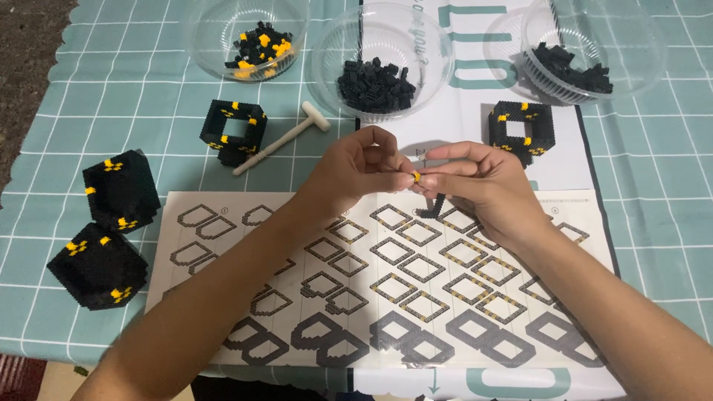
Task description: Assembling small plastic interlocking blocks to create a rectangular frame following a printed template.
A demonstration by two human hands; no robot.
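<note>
Where both hands meet, left hand [356, 172] and right hand [483, 182] on a yellow brick [416, 177].

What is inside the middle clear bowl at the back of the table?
The middle bowl holds a heap of small black bricks. Any bricks buried under the heap are covered and cannot be seen.

I saw two bare forearms coming in from the bottom edge, no sleeves, watch, bracelet or gloves on them. The left hand [355, 172] and the right hand [483, 182] wore no rings; nails were short and unpainted.
</note>
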